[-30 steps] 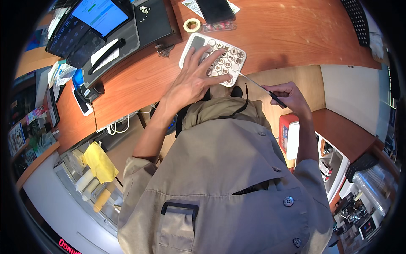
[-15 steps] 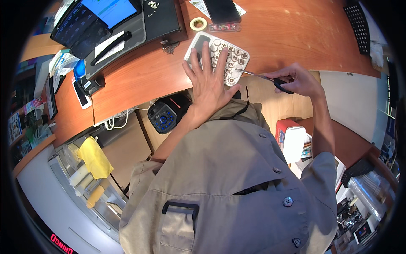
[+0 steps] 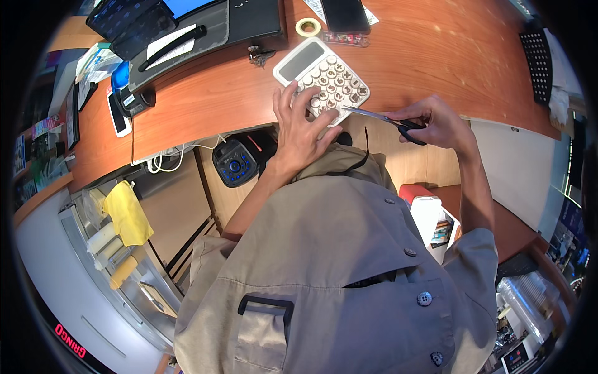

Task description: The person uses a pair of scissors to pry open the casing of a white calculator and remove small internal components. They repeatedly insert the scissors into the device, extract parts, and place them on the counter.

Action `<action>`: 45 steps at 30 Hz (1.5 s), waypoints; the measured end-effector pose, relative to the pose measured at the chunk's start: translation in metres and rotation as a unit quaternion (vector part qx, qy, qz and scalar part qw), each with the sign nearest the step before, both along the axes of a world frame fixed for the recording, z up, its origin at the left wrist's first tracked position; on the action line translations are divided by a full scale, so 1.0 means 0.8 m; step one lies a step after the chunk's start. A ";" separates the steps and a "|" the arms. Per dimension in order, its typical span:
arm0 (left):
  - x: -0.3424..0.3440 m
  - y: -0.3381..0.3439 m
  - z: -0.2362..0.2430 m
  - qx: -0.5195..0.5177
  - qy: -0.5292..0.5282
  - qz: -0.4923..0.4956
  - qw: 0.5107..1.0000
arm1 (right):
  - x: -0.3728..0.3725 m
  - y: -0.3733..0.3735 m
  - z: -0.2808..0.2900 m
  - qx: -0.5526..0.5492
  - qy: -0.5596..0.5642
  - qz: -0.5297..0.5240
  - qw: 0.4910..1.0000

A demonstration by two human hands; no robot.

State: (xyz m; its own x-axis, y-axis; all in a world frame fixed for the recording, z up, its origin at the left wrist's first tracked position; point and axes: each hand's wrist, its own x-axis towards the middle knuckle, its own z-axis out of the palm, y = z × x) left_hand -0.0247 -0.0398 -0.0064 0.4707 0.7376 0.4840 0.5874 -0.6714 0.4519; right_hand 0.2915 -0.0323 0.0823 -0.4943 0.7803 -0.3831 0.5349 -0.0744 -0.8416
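Observation:
A white calculator (image 3: 301,57) with round keys and a grey display lies tilted at the near edge of the desk. My left hand (image 3: 302,128) is at its lower left, with bent fingers over the lower keys and the thumb by the near edge, gripping it. My right hand (image 3: 433,123) is closed round the black handle of a pair of scissors (image 3: 367,113). Their thin metal blades point left, with the tip at the calculator's lower keys. Whether the tip touches a key is too small to tell. My left fingers hide some keys.
Beyond the calculator are a tape roll (image 3: 308,27), a small clear pack (image 3: 346,39), a dark phone (image 3: 344,14) and keys (image 3: 260,56). A black stand (image 3: 249,28) with a screen is at the left. Below the desk stands a black speaker (image 3: 234,163).
My left hand has slid toward me off the display, and its spread fingers have bent. The calculator has shifted slightly toward me. The scissors and right hand have moved a little left.

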 end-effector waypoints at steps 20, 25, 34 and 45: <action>0.003 -0.007 -0.010 0.040 -0.030 0.018 0.999 | -0.025 0.011 0.026 0.107 -0.137 0.078 0.982; 0.002 -0.005 -0.013 0.033 -0.051 0.015 0.998 | -0.026 0.014 0.035 0.095 -0.118 0.081 0.985; 0.001 -0.003 -0.019 -0.025 -0.082 0.022 0.996 | -0.017 0.021 0.012 -0.003 -0.059 0.053 0.997; 0.002 -0.005 -0.020 -0.040 -0.082 0.027 0.995 | -0.011 0.015 -0.007 -0.002 -0.012 0.043 0.999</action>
State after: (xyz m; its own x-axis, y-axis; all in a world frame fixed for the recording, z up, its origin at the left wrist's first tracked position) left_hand -0.0234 -0.0438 -0.0221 0.3485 0.7985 0.4908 0.5352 -0.5994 0.5952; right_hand 0.2825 -0.0200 0.0768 -0.5496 0.7342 -0.3987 0.5593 -0.0313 -0.8284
